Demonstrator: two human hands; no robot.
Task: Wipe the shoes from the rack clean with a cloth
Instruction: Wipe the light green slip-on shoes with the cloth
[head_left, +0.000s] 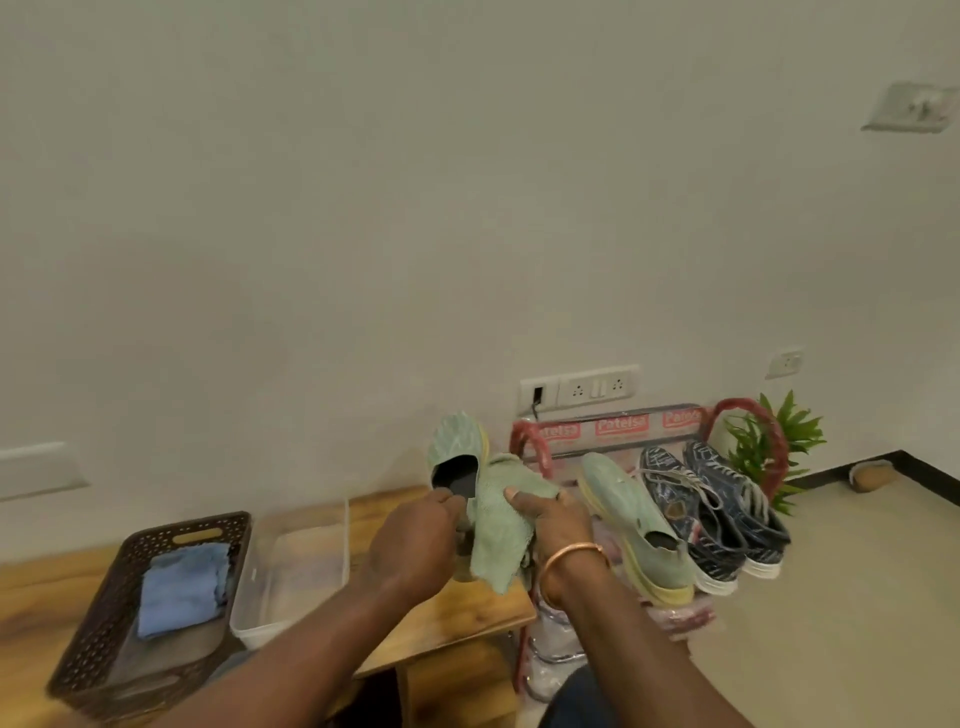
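While the left hand (415, 540) pinches the pale green shoe (457, 447) at the rim of its opening, toe tipped up toward the far wall, the right hand (550, 525) grips the green cloth (498, 540) bunched against the shoe's right side. The hands are close together, each clamped on its own thing. Wiping of this shoe seems to be in hand. Next the cloth likely needs to be drawn along the upper while the left hand turns the shoe. Its mate (634, 514) and a dark pair (717, 514) wait on the rack (618, 423) at right. Hands and cloth hide the held shoe's heel and sole, and its cleanliness cannot be judged.
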